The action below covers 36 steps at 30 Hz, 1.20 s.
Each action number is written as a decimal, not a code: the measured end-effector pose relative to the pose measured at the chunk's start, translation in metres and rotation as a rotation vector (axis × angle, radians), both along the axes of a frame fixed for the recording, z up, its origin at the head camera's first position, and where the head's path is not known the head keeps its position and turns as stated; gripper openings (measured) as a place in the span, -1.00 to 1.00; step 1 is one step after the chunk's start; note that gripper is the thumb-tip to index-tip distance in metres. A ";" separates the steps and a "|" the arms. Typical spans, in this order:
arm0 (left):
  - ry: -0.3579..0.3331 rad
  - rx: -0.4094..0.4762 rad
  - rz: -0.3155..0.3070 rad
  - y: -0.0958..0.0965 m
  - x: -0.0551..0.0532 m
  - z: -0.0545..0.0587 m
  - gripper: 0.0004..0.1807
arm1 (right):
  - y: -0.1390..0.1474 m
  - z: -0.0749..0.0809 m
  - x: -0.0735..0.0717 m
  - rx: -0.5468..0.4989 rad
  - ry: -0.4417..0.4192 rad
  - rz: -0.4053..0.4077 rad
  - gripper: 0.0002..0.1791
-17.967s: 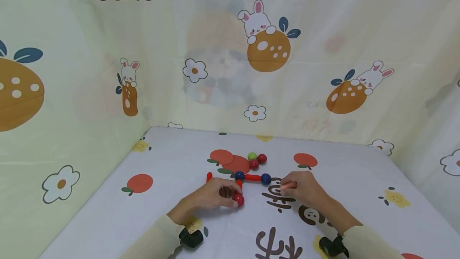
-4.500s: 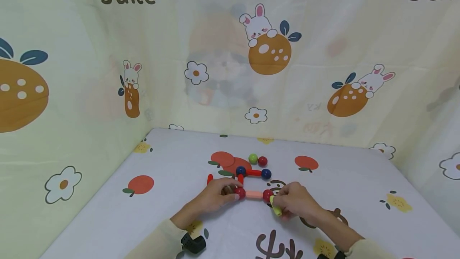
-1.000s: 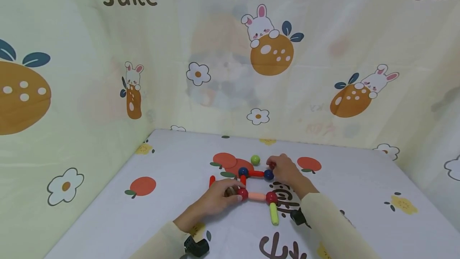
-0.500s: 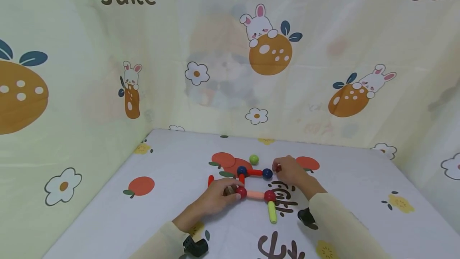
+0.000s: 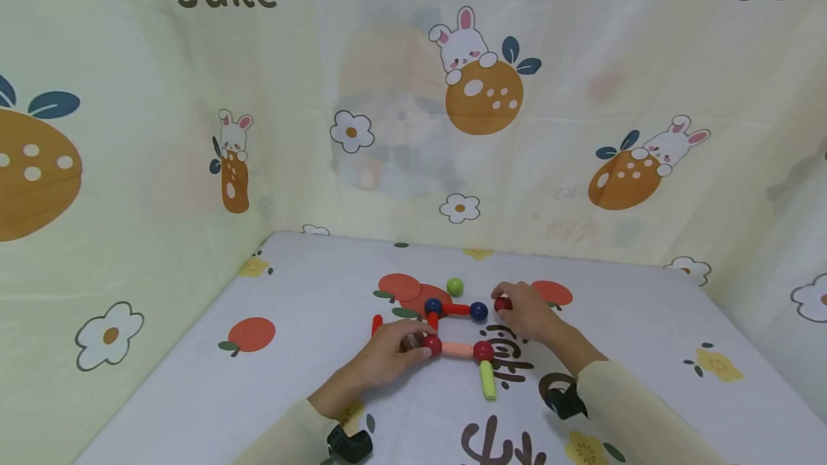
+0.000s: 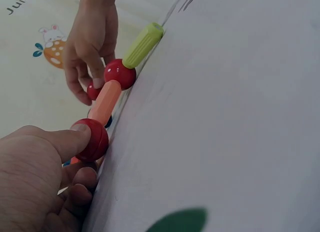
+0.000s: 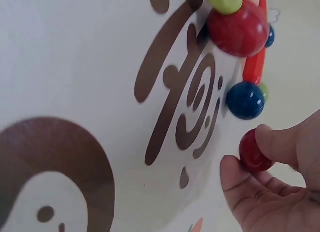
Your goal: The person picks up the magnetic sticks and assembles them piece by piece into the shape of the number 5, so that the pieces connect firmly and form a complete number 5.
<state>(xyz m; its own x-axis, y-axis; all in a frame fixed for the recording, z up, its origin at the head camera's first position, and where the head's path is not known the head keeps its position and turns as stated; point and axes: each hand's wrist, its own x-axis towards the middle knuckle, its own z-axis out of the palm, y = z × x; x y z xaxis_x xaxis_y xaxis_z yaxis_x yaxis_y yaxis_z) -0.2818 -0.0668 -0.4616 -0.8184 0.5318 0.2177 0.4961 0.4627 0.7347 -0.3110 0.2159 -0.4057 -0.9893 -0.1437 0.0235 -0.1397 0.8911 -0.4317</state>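
Note:
In the head view my left hand grips the red ball at one corner of a ball-and-stick construction. A salmon stick joins that ball to another red ball, from which a yellow-green stick points toward me. Behind, a red stick leads up to a blue ball; from there a second red stick runs to another blue ball. My right hand pinches a loose red ball between thumb and fingers, just right of that blue ball.
Farther back lies a loose green ball. A further red stick shows behind my left hand, partly hidden by it. The tablecloth bears printed fruit, and a printed curtain closes off the far side.
Salmon and yellow-green sticks and a red ball have joined the construction. The right hand has picked up the far red ball and drawn it slightly right and nearer. The left hand stays put.

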 end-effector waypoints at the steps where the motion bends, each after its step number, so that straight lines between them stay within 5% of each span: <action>1: 0.002 -0.003 0.003 0.000 0.000 0.000 -0.67 | -0.001 0.001 0.002 -0.010 0.008 0.002 -0.59; 14: -0.009 -0.010 -0.003 -0.001 -0.002 0.002 -0.64 | -0.004 0.020 0.043 -0.186 0.065 0.140 -0.55; 25: -0.018 -0.004 -0.006 -0.001 -0.001 0.000 -0.64 | 0.001 0.016 0.062 -0.288 -0.044 0.179 -0.56; 36: -0.022 -0.005 -0.001 -0.001 -0.001 0.000 -0.65 | 0.005 0.008 0.074 -0.378 -0.224 0.394 -0.62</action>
